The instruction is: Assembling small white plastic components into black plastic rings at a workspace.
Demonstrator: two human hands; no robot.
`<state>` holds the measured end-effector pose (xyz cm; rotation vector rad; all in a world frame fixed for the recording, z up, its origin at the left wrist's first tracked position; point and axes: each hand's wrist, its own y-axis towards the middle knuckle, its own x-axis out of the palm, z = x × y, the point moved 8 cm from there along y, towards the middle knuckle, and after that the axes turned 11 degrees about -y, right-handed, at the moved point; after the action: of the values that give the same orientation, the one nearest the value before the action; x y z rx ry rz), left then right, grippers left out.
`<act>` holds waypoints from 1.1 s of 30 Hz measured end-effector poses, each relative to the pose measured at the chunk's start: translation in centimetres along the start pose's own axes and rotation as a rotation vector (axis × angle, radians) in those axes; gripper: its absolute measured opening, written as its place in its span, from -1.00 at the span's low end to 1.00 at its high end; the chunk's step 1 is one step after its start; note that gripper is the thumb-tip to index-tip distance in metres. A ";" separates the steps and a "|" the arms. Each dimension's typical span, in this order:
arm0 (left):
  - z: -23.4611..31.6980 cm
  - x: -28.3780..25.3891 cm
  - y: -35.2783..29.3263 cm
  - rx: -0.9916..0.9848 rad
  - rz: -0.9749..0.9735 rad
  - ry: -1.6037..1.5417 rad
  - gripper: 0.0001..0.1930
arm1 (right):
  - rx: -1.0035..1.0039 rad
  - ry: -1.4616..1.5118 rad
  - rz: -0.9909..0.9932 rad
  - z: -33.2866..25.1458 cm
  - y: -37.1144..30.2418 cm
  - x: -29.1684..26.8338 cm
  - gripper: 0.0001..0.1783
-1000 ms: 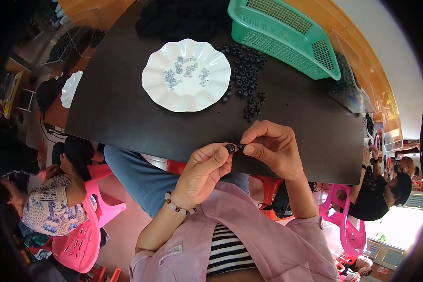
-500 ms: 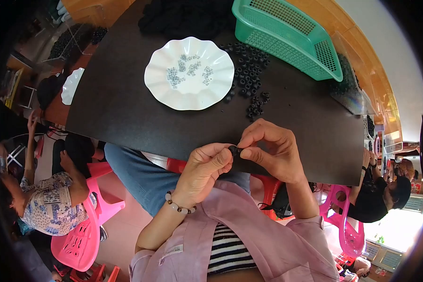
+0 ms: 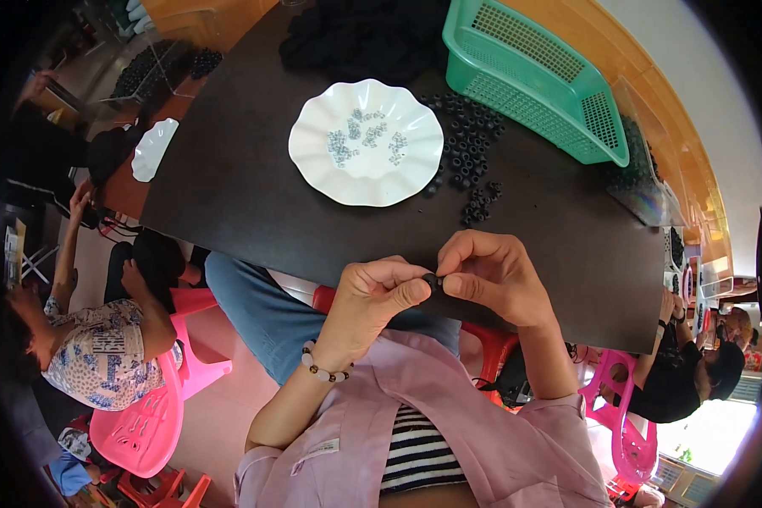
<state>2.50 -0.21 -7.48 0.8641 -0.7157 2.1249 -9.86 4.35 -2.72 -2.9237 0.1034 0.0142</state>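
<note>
Above the near edge of the table, my left hand (image 3: 378, 298) pinches a small black round part (image 3: 433, 281) between thumb and forefinger. From the other side, my right hand (image 3: 501, 279) brings its closed thumb and forefinger right up against that part. Whatever sits between those right fingertips is too small to make out. Beyond my hands, a white scalloped plate (image 3: 313, 169) bears several little heaps of tiny clear pieces (image 3: 339, 147). Loose black ring-shaped parts (image 3: 472, 152) lie spread to the right of the plate.
A green plastic basket (image 3: 525, 95) stands at the far right, beside a clear bin (image 3: 648, 190). Black cloth (image 3: 360, 38) lies at the back of the dark table (image 3: 245, 182). People sit on both sides, one on a pink chair (image 3: 140, 427) at left.
The view has shifted a little, so the table and its things sit lower and further right. Both hands still meet at the black part, the left fingers turned slightly.
</note>
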 end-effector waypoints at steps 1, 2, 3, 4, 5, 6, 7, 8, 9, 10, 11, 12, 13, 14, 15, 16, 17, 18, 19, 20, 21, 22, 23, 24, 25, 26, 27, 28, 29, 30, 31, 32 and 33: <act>0.3 0.0 0.0 0.014 0.013 0.028 -0.81 | -0.005 0.025 0.007 0.1 0.1 0.0 -0.88; 0.4 -0.1 0.0 0.019 0.013 0.032 -0.81 | -0.011 0.051 0.014 0.2 0.3 0.1 -0.89; 0.3 -0.3 0.0 0.033 0.027 0.024 -0.82 | -0.016 0.050 0.011 0.2 0.3 0.3 -0.89; 0.5 -0.5 0.0 0.045 0.041 0.016 -0.82 | -0.035 0.038 0.021 0.1 0.3 0.3 -0.89; 0.6 -0.5 0.0 0.048 0.040 0.018 -0.82 | -0.053 0.026 0.031 0.0 0.3 0.4 -0.89; 0.5 -0.6 0.0 0.023 0.043 0.024 -0.82 | -0.056 0.026 0.030 0.1 0.4 0.5 -0.89; 0.5 -0.6 0.0 -0.003 0.045 0.030 -0.83 | -0.054 0.048 0.037 0.2 0.5 0.6 -0.89; 0.6 -0.7 0.0 -0.001 0.045 0.030 -0.83 | -0.050 0.070 0.043 0.3 0.5 0.6 -0.88; 0.7 -0.7 0.0 -0.002 0.036 0.017 -0.83 | -0.052 0.069 0.042 0.2 0.6 0.7 -0.88; 0.9 -0.7 0.1 -0.003 0.028 0.006 -0.84 | -0.027 0.090 0.026 0.3 0.7 0.9 -0.88; 1.0 -0.9 0.1 0.003 0.031 0.008 -0.84 | -0.003 0.112 0.005 0.5 0.9 1.1 -0.87; 1.2 -1.0 0.1 0.022 0.022 0.046 -0.81 | -0.008 0.112 -0.003 0.4 1.0 1.3 -0.87; 1.6 -1.1 0.0 0.044 0.016 0.086 -0.77 | -0.035 0.082 -0.027 0.0 1.2 1.7 -0.82; 2.1 -1.3 -0.1 0.064 0.028 0.098 -0.77 | -0.069 0.054 -0.059 -0.4 1.8 2.2 -0.75; 2.1 -1.3 -0.3 0.020 0.029 0.166 -0.78 | -0.085 0.058 -0.086 -0.8 2.0 2.5 -0.75; 2.0 -1.4 -0.5 -0.021 0.038 0.236 -0.80 | -0.134 -0.008 -0.140 -1.3 1.7 2.8 -0.69; 1.4 -1.3 -0.3 -0.037 -0.016 0.164 -0.78 | -0.191 -0.071 -0.200 -1.8 1.6 3.2 -0.63; 1.3 -0.8 -0.4 -0.083 -0.036 0.091 -0.78 | -0.236 -0.129 -0.249 -2.0 1.5 3.2 -0.61; 1.1 -0.2 -0.5 -0.132 -0.059 0.016 -0.77 | -0.261 -0.116 -0.290 -2.2 1.1 3.2 -0.61; 0.7 -0.3 -0.5 -0.135 -0.060 0.014 -0.77 | -0.230 -0.141 -0.259 -2.1 0.9 2.8 -0.63; 0.0 -0.5 -0.3 -0.142 -0.065 0.009 -0.76 | -0.196 -0.170 -0.225 -1.9 0.8 2.6 -0.66; -0.5 -0.6 -0.2 -0.142 -0.094 -0.036 -0.75 | -0.212 -0.163 -0.258 -2.0 0.6 3.2 -0.66; -0.4 -0.7 -0.2 -0.127 -0.081 -0.031 -0.75 | -0.189 -0.160 -0.202 -1.9 0.4 2.9 -0.67; -0.5 -0.5 -0.2 -0.130 -0.082 -0.060 -0.75 | -0.161 -0.160 -0.139 -1.7 0.5 2.5 -0.69; -0.6 -0.4 -0.2 -0.140 -0.089 -0.091 -0.74 | -0.160 -0.161 -0.142 -1.7 0.6 2.6 -0.69; -0.8 -0.2 0.0 -0.164 -0.101 -0.083 -0.75 | -0.193 -0.195 -0.118 -1.9 0.6 2.3 -0.69; -0.8 0.0 -0.1 -0.180 -0.117 -0.093 -0.75 | -0.221 -0.232 -0.087 -2.2 0.4 1.9 -0.69; -0.5 -0.6 -0.2 -0.176 -0.050 -0.059 -0.75 | -0.204 -0.242 -0.060 -2.0 0.7 1.7 -0.69; -0.4 -0.9 -0.5 -0.179 0.009 -0.031 -0.74 | -0.242 -0.227 -0.095 -2.3 1.0 2.2 -0.69; 0.1 -1.2 -0.8 -0.152 0.019 -0.035 -0.73 | -0.282 -0.207 -0.127 -2.3 1.3 2.6 -0.70; 0.6 -1.2 -1.1 -0.152 0.059 -0.012 -0.73 | -0.306 -0.167 -0.136 -2.0 1.5 2.8 -0.70; 0.6 -1.4 -1.2 -0.147 0.045 -0.050 -0.73 | -0.335 -0.126 -0.145 -2.0 1.6 3.1 -0.70; 0.5 -1.5 -1.3 -0.140 0.036 -0.088 -0.72 | -0.317 -0.140 -0.108 -1.7 1.5 3.0 -0.70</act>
<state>4.45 -0.44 -8.06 0.8780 -0.9205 2.0505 -6.96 2.27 -1.42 -3.2276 -0.0871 0.2389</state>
